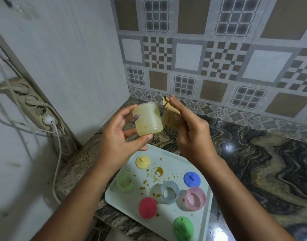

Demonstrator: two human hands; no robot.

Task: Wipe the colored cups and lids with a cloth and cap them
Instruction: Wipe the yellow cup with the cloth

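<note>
My left hand [120, 134] grips a pale yellow cup [148, 119], held tilted above the tray with brown smears near its base. My right hand [187, 124] pinches a tan cloth [168, 112] right beside the cup's side. Below, on the light tray [192, 221], lie a yellow lid [143, 161], a blue lid [192, 178], a red lid [148, 207] and a green lid [183, 227]. A green cup [125, 183], a blue cup [169, 191] and a pink cup [195, 198] stand open on the tray.
Brown spills and crumbs dot the tray's middle [157, 172]. The tray sits on a dark marbled counter [262, 162] in a corner with tiled walls. A power strip [30, 103] with cables hangs on the left wall.
</note>
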